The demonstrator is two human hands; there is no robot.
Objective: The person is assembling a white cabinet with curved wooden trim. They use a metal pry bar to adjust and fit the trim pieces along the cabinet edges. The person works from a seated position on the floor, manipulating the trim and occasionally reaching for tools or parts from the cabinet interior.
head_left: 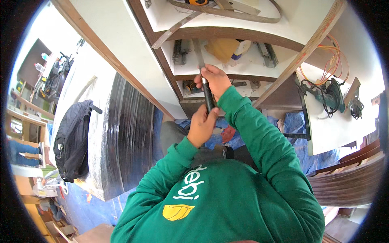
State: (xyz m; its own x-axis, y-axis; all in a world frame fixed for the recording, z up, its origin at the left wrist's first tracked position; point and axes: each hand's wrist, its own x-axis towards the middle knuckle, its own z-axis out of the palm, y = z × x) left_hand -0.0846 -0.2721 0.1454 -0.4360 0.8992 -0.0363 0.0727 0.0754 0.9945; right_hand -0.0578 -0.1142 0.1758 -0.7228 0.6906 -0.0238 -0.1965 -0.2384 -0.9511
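Note:
I hold a long tool with a black handle (pixel 208 97) and a flat grey metal blade (pixel 198 54) in both hands, pointing up toward a white cabinet shelf (pixel 251 65). My left hand (pixel 201 125) grips the lower end of the handle. My right hand (pixel 214 79) is closed around the tool higher up, where handle meets blade. Both arms wear green sleeves. The blade's tip lies in front of the shelf with drawer slides (pixel 267 54) on it.
A thin brown edge strip (pixel 227 14) curls over the upper shelf. A power tool with orange cable (pixel 330 95) lies on a white board at right. A dark backpack (pixel 73 139) rests at left beside a black roll (pixel 125 141). Blue sheeting (pixel 291 125) covers the floor.

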